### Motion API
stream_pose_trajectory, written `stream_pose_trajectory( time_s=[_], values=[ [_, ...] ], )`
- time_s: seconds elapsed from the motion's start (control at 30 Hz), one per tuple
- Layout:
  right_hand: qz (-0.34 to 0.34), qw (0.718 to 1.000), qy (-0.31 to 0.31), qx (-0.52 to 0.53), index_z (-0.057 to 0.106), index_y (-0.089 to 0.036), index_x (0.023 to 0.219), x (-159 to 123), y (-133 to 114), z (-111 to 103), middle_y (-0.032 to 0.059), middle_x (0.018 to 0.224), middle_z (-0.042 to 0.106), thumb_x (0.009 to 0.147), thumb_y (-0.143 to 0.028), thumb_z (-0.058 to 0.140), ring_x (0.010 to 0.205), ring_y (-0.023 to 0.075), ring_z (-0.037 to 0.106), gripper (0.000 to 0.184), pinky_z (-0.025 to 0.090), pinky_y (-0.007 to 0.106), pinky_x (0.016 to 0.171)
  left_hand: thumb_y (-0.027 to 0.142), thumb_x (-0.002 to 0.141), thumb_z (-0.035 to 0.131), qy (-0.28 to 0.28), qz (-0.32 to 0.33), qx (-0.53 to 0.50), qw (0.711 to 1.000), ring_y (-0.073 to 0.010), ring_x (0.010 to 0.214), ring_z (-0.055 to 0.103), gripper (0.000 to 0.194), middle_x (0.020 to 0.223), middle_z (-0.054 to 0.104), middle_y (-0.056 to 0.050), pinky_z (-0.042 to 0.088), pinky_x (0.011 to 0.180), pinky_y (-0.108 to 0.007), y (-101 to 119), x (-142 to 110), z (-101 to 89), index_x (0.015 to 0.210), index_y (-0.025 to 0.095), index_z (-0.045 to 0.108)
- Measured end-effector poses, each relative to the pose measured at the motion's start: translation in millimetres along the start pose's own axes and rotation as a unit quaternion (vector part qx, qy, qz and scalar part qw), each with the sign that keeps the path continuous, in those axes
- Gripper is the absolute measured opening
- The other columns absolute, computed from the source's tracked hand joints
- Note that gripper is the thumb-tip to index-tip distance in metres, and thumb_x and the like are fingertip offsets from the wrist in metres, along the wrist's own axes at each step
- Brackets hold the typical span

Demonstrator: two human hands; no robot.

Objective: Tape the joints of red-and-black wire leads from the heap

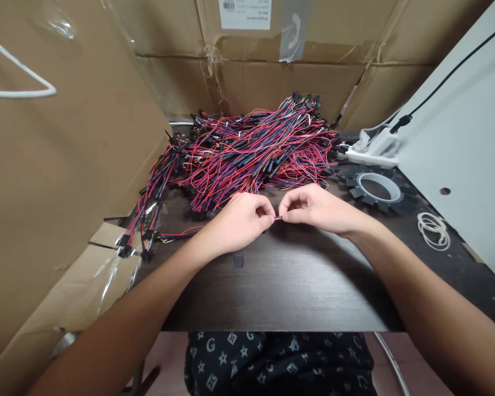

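Observation:
My left hand (241, 220) and my right hand (313, 208) meet over the dark wooden table (289, 291), fingers pinched together. Between the fingertips a short stretch of thin red wire (278, 218) shows; both hands grip it. Just behind the hands lies a large heap of red, blue and black wire harnesses (256, 151) with small black connectors. A smaller bundle of the same wires (152, 198) trails off the heap to the left, its connectors hanging over the table's left edge.
Cardboard boxes (58, 165) wall in the left and back. At the right stand a black toothed ring with a white inner ring (375, 187), a white power strip (373, 151), white rubber bands (433, 228) and a white panel (462, 148).

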State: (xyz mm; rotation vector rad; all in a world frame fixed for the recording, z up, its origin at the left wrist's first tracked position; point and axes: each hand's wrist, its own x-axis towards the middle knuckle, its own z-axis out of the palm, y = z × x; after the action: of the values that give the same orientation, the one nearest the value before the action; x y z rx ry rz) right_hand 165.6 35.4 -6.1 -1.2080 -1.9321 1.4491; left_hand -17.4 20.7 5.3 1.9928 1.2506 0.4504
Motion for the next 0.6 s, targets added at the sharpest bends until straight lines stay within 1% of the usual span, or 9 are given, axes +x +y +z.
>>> stream_pose_trajectory(
  time_s=[0.23,0.47,0.6],
  values=[
    [-0.002,1.0,0.003,-0.018,0.064,-0.012,0.068,0.8,-0.3,-0.1,0.001,0.065,0.061,0.064,-0.015,0.057,0.061,0.0107,0.05,0.009,0.038,0.023,0.061,0.012,0.076,0.058,0.021,0.031,0.023,0.999,-0.008,0.049,0.051,0.01,0.054,0.058,0.003,0.043,0.06,-0.022,-1.1,0.0,1.1,0.071,0.013,0.066],
    [-0.008,1.0,0.003,-0.018,0.064,-0.012,0.069,-0.4,-0.7,1.7,0.0016,0.066,0.062,0.064,-0.017,0.057,0.061,0.0113,0.051,0.01,0.04,0.024,0.061,0.011,0.075,0.059,0.038,0.05,0.026,0.998,-0.0068,0.049,0.052,0.009,0.057,0.059,0.003,0.041,0.054,-0.019,-0.9,-0.5,1.7,0.07,0.013,0.066],
    [-0.016,0.999,-0.003,-0.028,0.064,-0.012,0.067,-0.2,-0.4,2.0,0.0009,0.063,0.061,0.064,-0.018,0.057,0.058,0.0101,0.049,0.01,0.039,0.022,0.057,0.009,0.075,0.057,0.038,0.06,0.02,0.997,-0.0059,0.048,0.052,0.012,0.062,0.06,0.002,0.041,0.053,-0.018,-0.4,-1.4,1.6,0.069,0.012,0.067]
  ],
)
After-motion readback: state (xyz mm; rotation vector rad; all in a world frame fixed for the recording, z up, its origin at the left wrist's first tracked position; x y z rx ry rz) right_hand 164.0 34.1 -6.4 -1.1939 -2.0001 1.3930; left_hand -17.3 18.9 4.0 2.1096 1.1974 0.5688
